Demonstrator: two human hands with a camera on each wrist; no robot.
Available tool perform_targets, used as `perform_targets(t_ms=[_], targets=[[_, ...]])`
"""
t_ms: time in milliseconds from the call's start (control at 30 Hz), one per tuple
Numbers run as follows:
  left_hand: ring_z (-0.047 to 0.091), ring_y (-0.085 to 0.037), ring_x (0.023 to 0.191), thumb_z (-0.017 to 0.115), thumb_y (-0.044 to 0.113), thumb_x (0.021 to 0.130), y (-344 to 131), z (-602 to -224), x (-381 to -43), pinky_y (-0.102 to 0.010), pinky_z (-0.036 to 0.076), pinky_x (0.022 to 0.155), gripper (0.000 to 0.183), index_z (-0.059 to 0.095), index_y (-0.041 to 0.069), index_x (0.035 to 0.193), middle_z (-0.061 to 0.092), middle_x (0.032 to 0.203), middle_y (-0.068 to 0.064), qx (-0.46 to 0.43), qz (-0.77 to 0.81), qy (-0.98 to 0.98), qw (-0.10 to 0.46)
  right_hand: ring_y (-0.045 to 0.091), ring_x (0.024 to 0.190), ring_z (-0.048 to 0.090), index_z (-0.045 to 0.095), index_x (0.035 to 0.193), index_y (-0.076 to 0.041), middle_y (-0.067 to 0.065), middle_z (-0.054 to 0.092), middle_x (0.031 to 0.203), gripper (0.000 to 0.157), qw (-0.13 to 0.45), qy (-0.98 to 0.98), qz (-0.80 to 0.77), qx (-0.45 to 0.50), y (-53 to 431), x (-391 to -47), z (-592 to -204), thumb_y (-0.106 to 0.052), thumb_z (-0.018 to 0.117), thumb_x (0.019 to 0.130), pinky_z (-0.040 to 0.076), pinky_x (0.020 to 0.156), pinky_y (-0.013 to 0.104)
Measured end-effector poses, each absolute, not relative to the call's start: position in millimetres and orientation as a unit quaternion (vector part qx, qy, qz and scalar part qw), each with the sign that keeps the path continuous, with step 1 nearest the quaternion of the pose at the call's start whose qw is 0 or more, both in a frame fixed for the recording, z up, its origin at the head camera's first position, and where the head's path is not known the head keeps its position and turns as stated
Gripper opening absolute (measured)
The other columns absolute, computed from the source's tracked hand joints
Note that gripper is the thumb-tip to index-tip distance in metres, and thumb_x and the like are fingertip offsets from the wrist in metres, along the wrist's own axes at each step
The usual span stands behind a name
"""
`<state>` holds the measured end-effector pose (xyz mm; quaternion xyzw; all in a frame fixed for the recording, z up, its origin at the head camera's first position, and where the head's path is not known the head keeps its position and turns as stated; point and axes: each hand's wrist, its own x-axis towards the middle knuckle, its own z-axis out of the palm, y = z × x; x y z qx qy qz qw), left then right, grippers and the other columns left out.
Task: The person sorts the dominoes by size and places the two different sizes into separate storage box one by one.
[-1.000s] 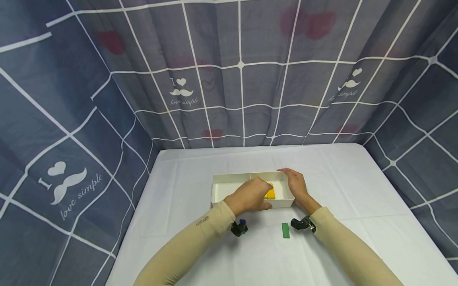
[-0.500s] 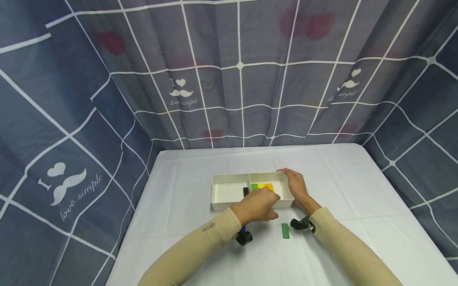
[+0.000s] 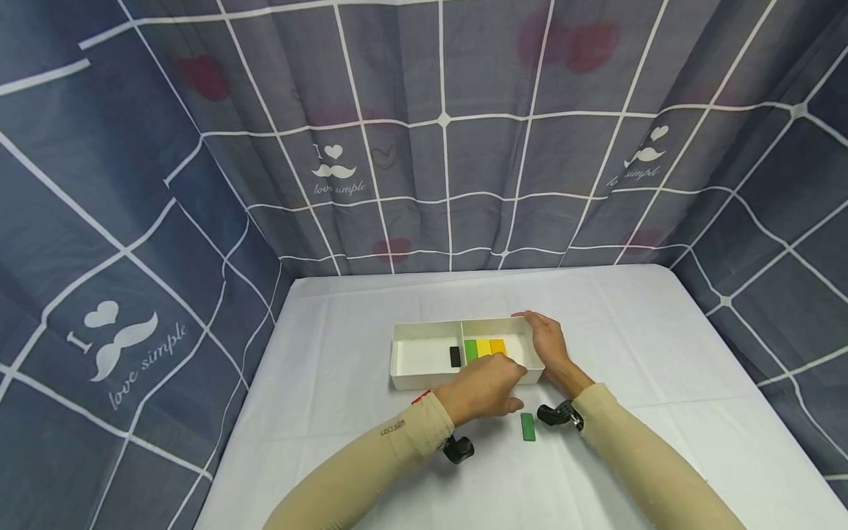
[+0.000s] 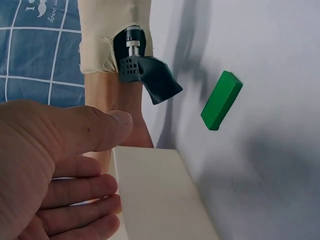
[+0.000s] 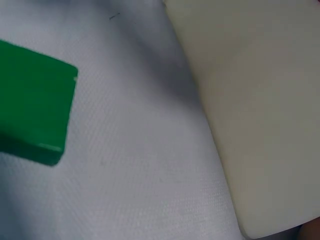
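Observation:
A white two-compartment box (image 3: 417,381) stands on the table. Its right compartment holds a light green block (image 3: 471,349), a yellow block (image 3: 483,347) and an orange block (image 3: 498,346) side by side. A black block (image 3: 455,357) lies in the left compartment. My left hand (image 3: 486,386) is over the front wall, fingers extended, thumb apart, nothing visible between them. My right hand (image 3: 548,342) holds the box's right end, fingers bent around the back corner. On the table in front lies a dark green block (image 3: 528,427), apart from both hands.
A red object (image 3: 421,397) shows partly behind the left sleeve. White cloth covers the table (image 3: 344,353). A grey checked curtain (image 3: 411,169) rises behind the table and at both sides. Each wrist carries a black camera (image 3: 458,449).
My left hand has drawn back out of the right compartment, moving right and toward me, uncovering the blocks there. A blue object near that wrist is now hidden. The right hand has stayed put.

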<state>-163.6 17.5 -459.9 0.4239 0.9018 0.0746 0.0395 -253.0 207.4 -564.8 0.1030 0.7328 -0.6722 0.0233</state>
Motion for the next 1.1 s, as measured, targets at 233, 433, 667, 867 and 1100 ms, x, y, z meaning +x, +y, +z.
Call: perform_targets(t_ms=[233, 433, 667, 867, 1100], targets=[[0.054, -0.006, 0.067, 0.093, 0.034, 0.090, 21.7, -458.3, -157.2, -0.016, 0.045, 0.060, 0.033, 0.079, 0.011, 0.110, 0.070, 0.082, 0.008, 0.426, 0.080, 0.900, 0.038, 0.019, 0.104, 0.072, 0.072, 0.138, 0.000, 0.019, 0.073, 0.136, 0.049, 0.031, 0.735, -0.670, 0.099, 207.4, -251.1, -561.8, -0.035, 0.045, 0.117, 0.063, 0.083, 0.026], [0.047, -0.003, 0.060, 0.092, 0.036, 0.090, 25.8, -460.6, -149.9, -0.016, 0.037, 0.054, 0.029, 0.079, 0.013, 0.102, 0.057, 0.068, 0.011, 0.442, 0.065, 0.894, 0.040, 0.023, 0.109, 0.073, 0.070, 0.140, -0.001, 0.023, 0.070, 0.140, 0.052, 0.033, 0.739, -0.667, 0.087, 207.3, -249.8, -560.5, -0.039, 0.042, 0.117, 0.064, 0.084, 0.028], [0.046, -0.003, 0.059, 0.091, 0.039, 0.090, 31.7, -474.6, -145.0, -0.018, 0.036, 0.053, 0.026, 0.075, 0.018, 0.088, 0.050, 0.063, 0.013, 0.448, 0.032, 0.893, 0.033, 0.022, 0.110, 0.072, 0.071, 0.140, -0.003, 0.022, 0.070, 0.141, 0.051, 0.040, 0.741, -0.664, 0.094, 207.3, -250.3, -562.2, -0.037, 0.041, 0.118, 0.063, 0.085, 0.027], [0.055, 0.000, 0.063, 0.095, 0.041, 0.086, 37.9, -492.2, -140.8, -0.015, 0.045, 0.058, 0.028, 0.074, 0.023, 0.082, 0.065, 0.067, 0.016, 0.445, 0.025, 0.894, 0.042, 0.025, 0.115, 0.071, 0.070, 0.141, -0.002, 0.023, 0.069, 0.143, 0.051, 0.039, 0.742, -0.662, 0.096, 206.7, -250.1, -562.0, -0.037, 0.040, 0.118, 0.062, 0.087, 0.026], [0.053, 0.000, 0.060, 0.093, 0.039, 0.088, 41.7, -505.2, -137.1, -0.017, 0.047, 0.058, 0.027, 0.072, 0.023, 0.080, 0.064, 0.066, 0.015, 0.434, 0.025, 0.899, 0.058, 0.033, 0.128, 0.067, 0.068, 0.145, -0.003, 0.023, 0.066, 0.149, 0.054, 0.039, 0.753, -0.650, 0.091, 206.6, -248.2, -559.0, -0.039, 0.038, 0.118, 0.060, 0.095, 0.029]])
